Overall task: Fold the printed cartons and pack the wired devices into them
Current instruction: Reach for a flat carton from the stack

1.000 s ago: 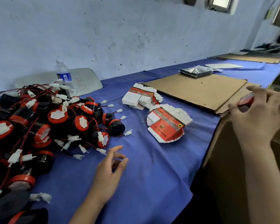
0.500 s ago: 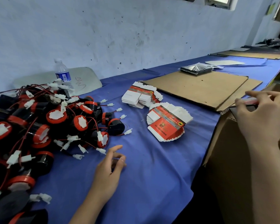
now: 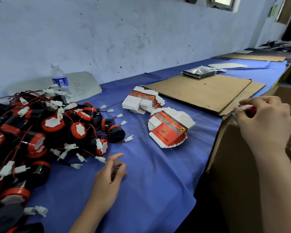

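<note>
ok, left hand rests on the blue cloth just beside the near edge of the pile of wired devices, fingers loosely curled, holding nothing. right hand is at the rim of the big cardboard box by the table's right edge, fingers curled tight round a small red item. it's mostly hidden by the fingers, so can't tell exactly what it is. devices: black bodies, red rims, red wires, white connectors, heaped on the left of the cloth. flat printed cartons lie in two fanned stacks mid-table. the near stack is red face up, the far stack is just behind it, beside the corner of the brown cardboard sheets. foil-wrapped pack sits at the sheets' far edge. water bottle stands upright behind the pile, next to a white board against the wall.
</note>
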### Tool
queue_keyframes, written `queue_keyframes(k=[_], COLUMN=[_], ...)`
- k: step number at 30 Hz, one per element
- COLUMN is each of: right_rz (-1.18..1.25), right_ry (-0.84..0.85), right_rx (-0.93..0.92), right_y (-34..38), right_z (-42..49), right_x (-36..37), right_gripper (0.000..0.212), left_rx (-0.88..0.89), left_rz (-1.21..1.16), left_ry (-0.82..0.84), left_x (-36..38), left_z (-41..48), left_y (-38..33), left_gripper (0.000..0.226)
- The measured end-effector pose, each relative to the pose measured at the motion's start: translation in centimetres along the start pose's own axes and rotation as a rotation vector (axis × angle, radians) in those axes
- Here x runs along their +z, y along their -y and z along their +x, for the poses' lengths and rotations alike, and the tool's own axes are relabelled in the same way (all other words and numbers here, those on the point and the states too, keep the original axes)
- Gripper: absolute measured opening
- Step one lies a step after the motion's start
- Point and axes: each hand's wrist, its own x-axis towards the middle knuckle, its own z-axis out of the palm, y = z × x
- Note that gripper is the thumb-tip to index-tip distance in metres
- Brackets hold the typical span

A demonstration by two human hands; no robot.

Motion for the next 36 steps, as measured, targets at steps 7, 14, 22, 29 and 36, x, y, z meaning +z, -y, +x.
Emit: queue_keyframes(k=[7, 14, 22, 29, 36], right_rz=[0.042, 0.095, -0.055, 0.353, -0.307], right_ry=[0.136, 0.159, 0.175, -0.032, 0.866], right_rx=[0.006, -0.034, 0.110, -0.277, -0.650], right_y=[0.0, -0.5, -1.7, 3.2, 6.2], right_z=[0.6, 0.6, 1.2, -1.0, -2.6], right_x=[-1.2, -2.2, -1.6, 1.0, 11.3], right_gripper=[0.030, 0.039, 0.053, 0.020, 0.079], left_rx=[-0.006, -0.002, -0.014, -0.020, -0.034], left_rz=[-0.003, 0.010, 0.006, 0.009, -0.005], left_ry=[-0.021, -0.017, 0.010, 0.009, 0.000], left_x=[0.2, 0.2, 0.0, 0.1, 0.1], left_z=[0.2, 0.2, -0.1, -0.1, -0.2], left_y=[0.8, 0.6, 0.0, -0.2, -0.1], left_gripper=[0.036, 0.035, 0.035, 0.035, 0.035])
